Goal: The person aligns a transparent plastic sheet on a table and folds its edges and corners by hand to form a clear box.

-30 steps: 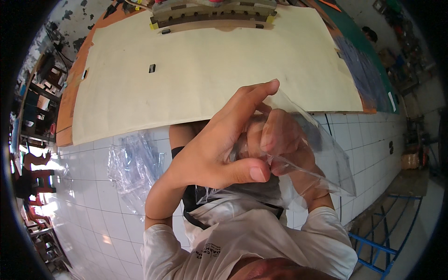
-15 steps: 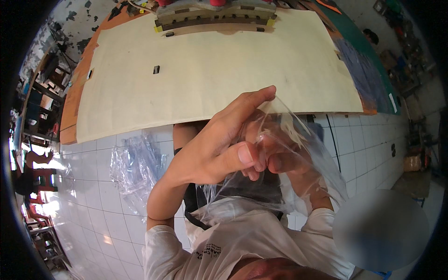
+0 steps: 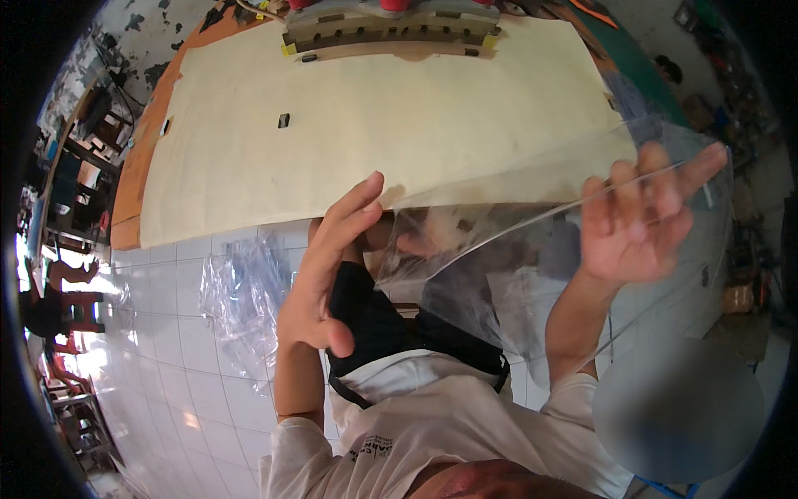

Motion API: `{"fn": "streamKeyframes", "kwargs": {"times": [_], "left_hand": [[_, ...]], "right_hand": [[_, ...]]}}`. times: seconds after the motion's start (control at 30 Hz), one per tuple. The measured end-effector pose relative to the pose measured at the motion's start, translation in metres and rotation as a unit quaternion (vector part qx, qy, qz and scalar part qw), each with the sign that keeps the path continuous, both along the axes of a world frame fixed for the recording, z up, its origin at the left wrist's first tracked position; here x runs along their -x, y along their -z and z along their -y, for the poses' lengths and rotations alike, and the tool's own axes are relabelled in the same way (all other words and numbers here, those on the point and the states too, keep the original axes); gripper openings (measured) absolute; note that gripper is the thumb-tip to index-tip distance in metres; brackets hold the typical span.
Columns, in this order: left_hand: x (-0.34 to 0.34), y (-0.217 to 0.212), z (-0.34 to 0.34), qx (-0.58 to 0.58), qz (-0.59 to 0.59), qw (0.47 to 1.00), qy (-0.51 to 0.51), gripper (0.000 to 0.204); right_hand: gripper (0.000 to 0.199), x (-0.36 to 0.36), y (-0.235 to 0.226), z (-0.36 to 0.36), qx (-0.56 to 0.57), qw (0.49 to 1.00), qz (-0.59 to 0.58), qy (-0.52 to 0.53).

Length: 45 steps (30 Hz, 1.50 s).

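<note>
A clear plastic bag (image 3: 507,229) is spread in the air to the right, in front of the table's near edge. My right hand (image 3: 636,229) shows through its film, seemingly inside the bag, with fingers apart and the index finger reaching toward the far right corner. The bag's left end trails toward my left hand (image 3: 324,258). That hand is open, thumb apart from the fingers, with nothing in it. A gap shows between it and the film. Because the film is see-through, I cannot make out exactly where its mouth lies.
A table with a cream sheet (image 3: 399,125) stands ahead. On it sit a small dark block (image 3: 283,121) and, at the far edge, a grey metal fixture (image 3: 391,33) with red parts. More clear plastic bags (image 3: 245,291) lie on the white tiled floor (image 3: 191,366), left.
My hands have moved apart: the right went right and outward with the bag, the left drew back left. The bag has gone from bunched between both hands to stretched out.
</note>
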<state>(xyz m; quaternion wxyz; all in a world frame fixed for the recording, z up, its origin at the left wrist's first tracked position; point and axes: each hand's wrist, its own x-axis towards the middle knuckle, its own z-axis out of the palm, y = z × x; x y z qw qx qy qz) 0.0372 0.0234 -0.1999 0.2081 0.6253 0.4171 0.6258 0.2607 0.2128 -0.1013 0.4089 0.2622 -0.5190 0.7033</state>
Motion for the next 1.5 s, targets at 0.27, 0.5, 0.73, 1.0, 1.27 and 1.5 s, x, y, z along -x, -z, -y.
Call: {"fn": "streamKeyframes", "kwargs": {"times": [0.27,0.5,0.73,1.0,1.27,1.5], "left_hand": [[-0.034,0.025,-0.055,-0.163,-0.044,0.979,-0.114,0.094],[-0.031,-0.006,-0.088,-0.232,0.002,0.956,-0.178,0.067],[-0.023,-0.033,-0.091,-0.058,0.01,0.984,-0.171,0.053],[-0.015,-0.041,-0.094,-0.031,0.059,0.985,-0.158,0.049],[-0.012,-0.044,-0.099,-0.012,0.117,0.98,-0.163,0.045],[0.005,-0.049,-0.104,0.049,0.13,0.985,-0.101,0.05]], "right_hand": [[0.049,0.0,-0.014,-0.042,0.062,0.997,-0.046,-0.024],[0.04,0.035,0.02,-0.055,0.17,0.981,0.063,0.063],[0.029,0.061,0.063,-0.038,0.181,0.939,0.292,0.018],[0.034,0.073,0.046,-0.027,-0.1,0.919,0.37,0.094],[0.035,0.089,0.043,-0.028,-0.061,0.936,0.343,0.05],[0.037,0.104,0.05,-0.024,-0.089,0.916,0.39,0.021]]}}
